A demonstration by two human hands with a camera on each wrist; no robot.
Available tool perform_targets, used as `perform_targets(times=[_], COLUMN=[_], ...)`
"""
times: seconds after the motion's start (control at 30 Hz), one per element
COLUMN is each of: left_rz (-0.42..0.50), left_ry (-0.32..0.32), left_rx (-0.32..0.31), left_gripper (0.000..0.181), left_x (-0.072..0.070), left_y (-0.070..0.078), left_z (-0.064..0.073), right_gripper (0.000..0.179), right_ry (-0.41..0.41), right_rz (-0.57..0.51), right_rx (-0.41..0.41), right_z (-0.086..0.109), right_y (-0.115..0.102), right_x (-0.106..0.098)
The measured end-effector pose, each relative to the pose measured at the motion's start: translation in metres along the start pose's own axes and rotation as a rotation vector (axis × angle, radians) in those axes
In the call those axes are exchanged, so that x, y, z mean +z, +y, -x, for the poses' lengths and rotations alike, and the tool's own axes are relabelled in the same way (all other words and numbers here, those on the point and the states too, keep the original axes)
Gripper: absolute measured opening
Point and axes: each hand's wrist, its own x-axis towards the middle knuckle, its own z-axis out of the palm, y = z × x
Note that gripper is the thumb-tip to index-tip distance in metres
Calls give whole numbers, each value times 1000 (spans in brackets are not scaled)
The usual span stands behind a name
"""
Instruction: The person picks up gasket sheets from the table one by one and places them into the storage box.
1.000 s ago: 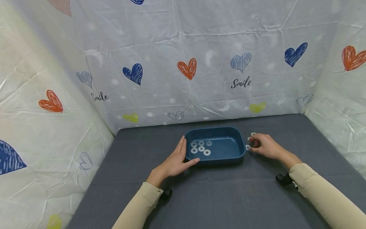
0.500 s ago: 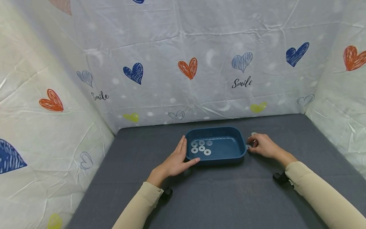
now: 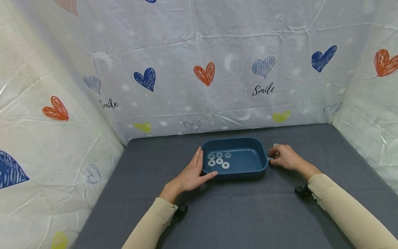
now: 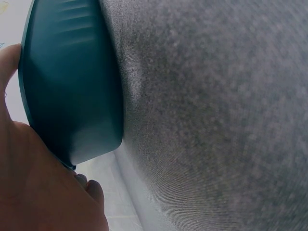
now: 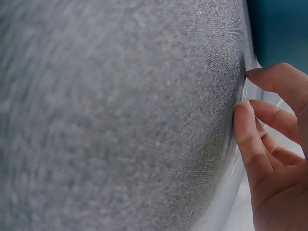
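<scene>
A dark blue rectangular tray (image 3: pixel 248 159) sits on the grey tabletop, also seen from its side in the left wrist view as a teal wall (image 4: pixel 72 86). Several flat metal washers (image 3: pixel 217 161) lie spread over its left half. My left hand (image 3: pixel 189 177) rests against the tray's left end, fingers straight along the side, thumb on the near rim. Just off the right end, my right hand (image 3: pixel 287 157) pinches a washer (image 3: pixel 269 158) between thumb and fingertips, low at the table. The fingers cover most of this washer. Another washer (image 3: pixel 275 145) peeks out behind the hand.
The dark grey cloth-covered table (image 3: pixel 242 214) reaches back to a white curtain (image 3: pixel 174 103) printed with hearts, which also closes off both sides. In the right wrist view, the tray wall (image 5: pixel 281 33) stands close to the fingertips.
My right hand has shifted slightly left and its fingers have closed in on the washer beside the tray, which now shows less. The left hand and tray have stayed put.
</scene>
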Motion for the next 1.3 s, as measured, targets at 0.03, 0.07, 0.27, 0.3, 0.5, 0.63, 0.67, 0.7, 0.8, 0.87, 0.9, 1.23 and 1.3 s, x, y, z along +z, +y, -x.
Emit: perform_targets(times=[0.03, 0.07, 0.27, 0.3, 0.5, 0.63, 0.67, 0.7, 0.8, 0.87, 0.9, 1.23, 1.3], left_rz=[3, 4, -1, 0, 10, 10, 9, 9, 9, 7, 6, 12, 12], left_ry=[-1, -1, -10, -13, -7, -3, -3, -1, -3, -8, -10, -1, -2], left_rx=[0, 1, -5, -8, 6, 13, 12, 13, 12, 9, 8, 0, -2], left_gripper=[115, 115, 115, 115, 115, 115, 115, 115, 115, 115, 115, 115, 116], left_x=[0, 0, 2, 2, 2, 1, 1, 1, 1, 1, 2, 1, 1], left_y=[0, 0, -1, -2, -2, -1, -2, -2, -3, -4, -5, -2, -2], left_z=[0, 0, -1, -1, -1, -1, -1, -1, -1, -2, -2, -1, -1], right_gripper=[21, 20, 15, 14, 12, 14, 15, 17, 18, 18, 17, 19, 18], right_ry=[0, 1, 0, 0, 6, 12, 16, 21, 40, 48, 48, 90, 98], right_rz=[0, -2, -12, -14, -10, -10, -12, -12, -9, -9, -11, -35, -43], right_rx=[1, 3, 4, 4, 1, -1, -5, -8, -18, -26, -27, -34, -38], right_z=[0, 0, -1, -1, 0, 2, 3, 3, 4, 6, 7, 20, 22], right_y=[0, 0, -1, -2, -3, -2, -3, -3, -2, -3, -3, -12, -13], right_x=[0, 0, 0, 0, 0, -1, -1, -1, -1, -1, -1, -13, -16])
